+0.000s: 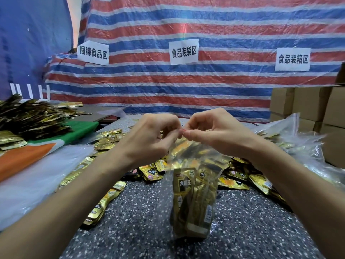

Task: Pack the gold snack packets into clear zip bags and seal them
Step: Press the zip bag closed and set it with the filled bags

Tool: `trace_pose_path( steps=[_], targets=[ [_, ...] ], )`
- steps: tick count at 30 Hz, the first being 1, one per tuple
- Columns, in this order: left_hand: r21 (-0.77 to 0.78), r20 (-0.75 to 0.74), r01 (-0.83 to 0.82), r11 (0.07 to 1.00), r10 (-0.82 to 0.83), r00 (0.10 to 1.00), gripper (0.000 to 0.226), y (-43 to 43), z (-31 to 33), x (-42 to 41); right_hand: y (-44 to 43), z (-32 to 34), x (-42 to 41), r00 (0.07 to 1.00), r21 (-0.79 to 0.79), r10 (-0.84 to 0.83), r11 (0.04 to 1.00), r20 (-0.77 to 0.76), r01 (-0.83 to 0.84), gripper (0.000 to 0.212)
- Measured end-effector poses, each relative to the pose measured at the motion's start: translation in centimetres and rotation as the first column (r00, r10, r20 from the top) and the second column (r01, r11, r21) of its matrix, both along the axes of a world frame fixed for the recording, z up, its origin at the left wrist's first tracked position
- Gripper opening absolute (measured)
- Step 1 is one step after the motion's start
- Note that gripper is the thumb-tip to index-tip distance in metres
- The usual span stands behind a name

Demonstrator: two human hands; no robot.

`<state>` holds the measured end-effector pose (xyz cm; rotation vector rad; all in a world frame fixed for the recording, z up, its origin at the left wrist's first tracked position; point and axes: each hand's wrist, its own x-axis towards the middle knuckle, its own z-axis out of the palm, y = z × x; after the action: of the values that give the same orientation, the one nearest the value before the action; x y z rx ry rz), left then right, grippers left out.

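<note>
The left hand point(155, 133) and the right hand point(211, 129) meet at the middle of the view, each with its fingers curled and pinching the top edge of a clear zip bag point(194, 176). The fingertips of both hands touch at the bag's mouth. The bag hangs down from the pinch, above the speckled grey table point(242, 230), and it holds several gold snack packets point(186, 193) standing upright inside it. Whether its bottom touches the table cannot be told.

Behind and beside the bag, loose gold packets point(235, 178) lie scattered on the table. To the right sits a heap of clear bags point(291, 131) with gold packets in them. On the left lie clear plastic point(33, 184) and a green and orange cloth point(61, 139), with a big pile of gold packets point(31, 116) further back. A striped tarp point(186, 21) forms the backdrop, bearing three white paper signs point(183, 51). Cardboard boxes point(306, 103) stand at the far right.
</note>
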<state>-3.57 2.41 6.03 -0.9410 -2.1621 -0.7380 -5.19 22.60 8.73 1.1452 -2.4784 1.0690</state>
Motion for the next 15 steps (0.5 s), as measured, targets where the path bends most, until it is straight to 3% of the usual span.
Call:
trace_pose_path(
  steps=[3,6,15],
  targets=[
    [0.026,-0.010,-0.038,0.999,0.038,0.999,0.014,0.2,-0.3,-0.3,-0.2,0.1,-0.1,0.995,0.020,-0.060,0.998,-0.077,0.062,0.012],
    [0.153,0.021,-0.047,0.987,0.044,0.999,0.014,0.4,-0.9,-0.5,-0.2,0.2,-0.3,0.987,0.049,-0.110,0.992,-0.114,0.116,0.011],
    [0.412,0.139,-0.090,0.907,0.034,0.990,0.024,0.0,-2.4,-1.1,2.8,-0.6,-1.2,0.981,0.103,-0.189,0.976,-0.046,0.192,0.010]
  ],
)
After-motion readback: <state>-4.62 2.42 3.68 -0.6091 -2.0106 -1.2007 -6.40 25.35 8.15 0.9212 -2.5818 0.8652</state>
